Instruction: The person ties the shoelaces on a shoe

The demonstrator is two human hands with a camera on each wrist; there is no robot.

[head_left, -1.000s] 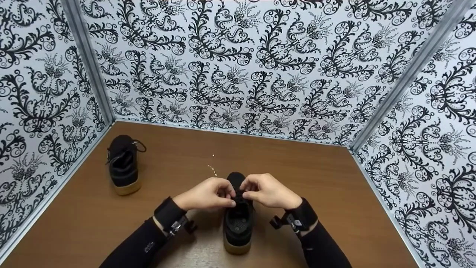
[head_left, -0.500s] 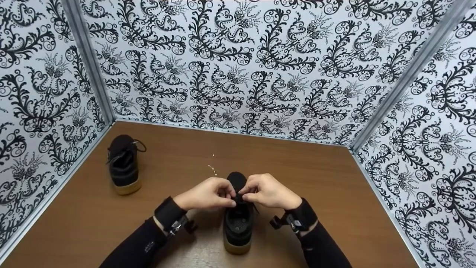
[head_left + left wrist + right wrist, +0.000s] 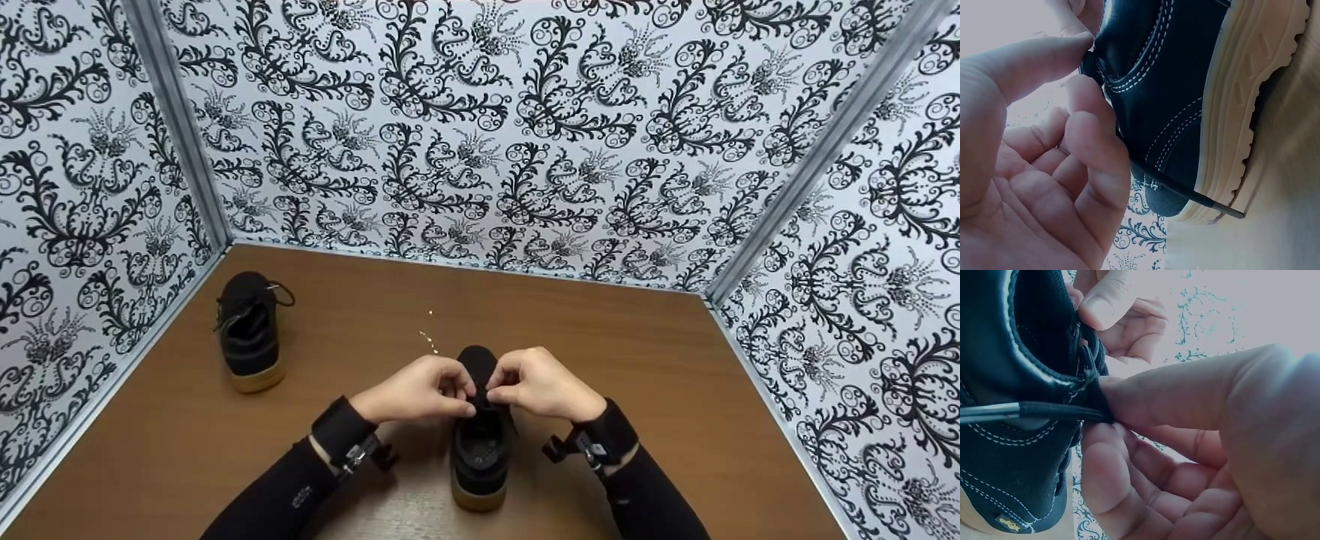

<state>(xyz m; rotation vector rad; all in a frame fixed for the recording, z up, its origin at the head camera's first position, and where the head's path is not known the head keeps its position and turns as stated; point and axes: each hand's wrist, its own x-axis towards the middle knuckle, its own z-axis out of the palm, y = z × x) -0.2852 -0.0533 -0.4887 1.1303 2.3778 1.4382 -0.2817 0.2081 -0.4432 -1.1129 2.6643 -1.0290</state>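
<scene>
A black lace-up shoe (image 3: 480, 484) with a tan sole stands on the table, its toe pointing away, between both hands. At its lacing, the left hand (image 3: 420, 390) pinches black shoelace between thumb and forefinger. Opposite it, the right hand (image 3: 547, 386) pinches shoelace (image 3: 1061, 410) too, and a tipped end sticks out past its fingers across the shoe's side. In the left wrist view another lace end (image 3: 1185, 192) hangs down over the sole to the tabletop. The fingers hide most of the knot area in the head view.
A second black shoe (image 3: 251, 337) stands at the left of the brown table (image 3: 615, 337), its laces loose at the side. Patterned panels (image 3: 480, 135) in metal frames enclose the back and both sides. Small bright specks (image 3: 429, 341) show beyond the near shoe.
The right hand shifts very slightly at the lacing, first toward the left hand and then back. The lace by the shoe's right side moves a little. The left hand stays in place.
</scene>
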